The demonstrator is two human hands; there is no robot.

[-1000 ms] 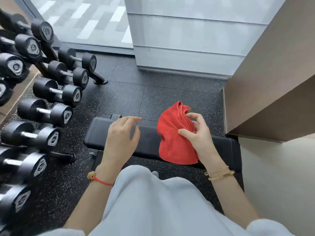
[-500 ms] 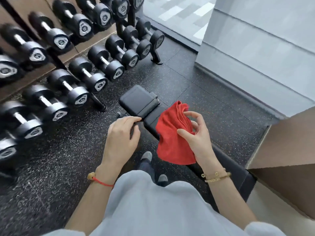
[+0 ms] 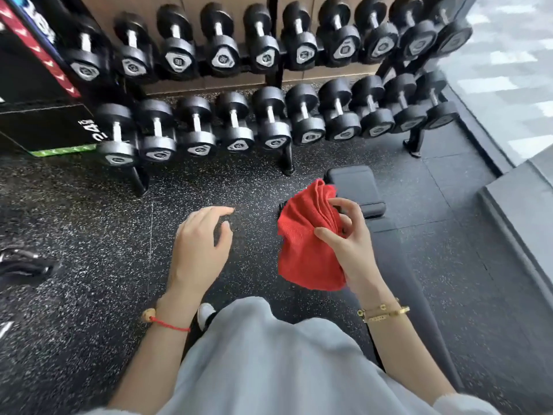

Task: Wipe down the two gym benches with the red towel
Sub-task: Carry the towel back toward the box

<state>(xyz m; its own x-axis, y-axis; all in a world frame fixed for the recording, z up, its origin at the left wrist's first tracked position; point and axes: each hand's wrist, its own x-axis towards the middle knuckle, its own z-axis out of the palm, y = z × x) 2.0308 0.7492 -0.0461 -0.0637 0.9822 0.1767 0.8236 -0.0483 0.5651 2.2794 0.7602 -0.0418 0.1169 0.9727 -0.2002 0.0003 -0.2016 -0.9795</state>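
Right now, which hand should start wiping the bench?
Right. The right hand already grips the red towel directly over the bench. The left hand holds nothing and hovers over the floor.

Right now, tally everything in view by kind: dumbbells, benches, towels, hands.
dumbbells: 20, with 10 on each rack row
bench: 1
red towel: 1
hands: 2, the left hand empty and the right hand holding the towel
Total: 24
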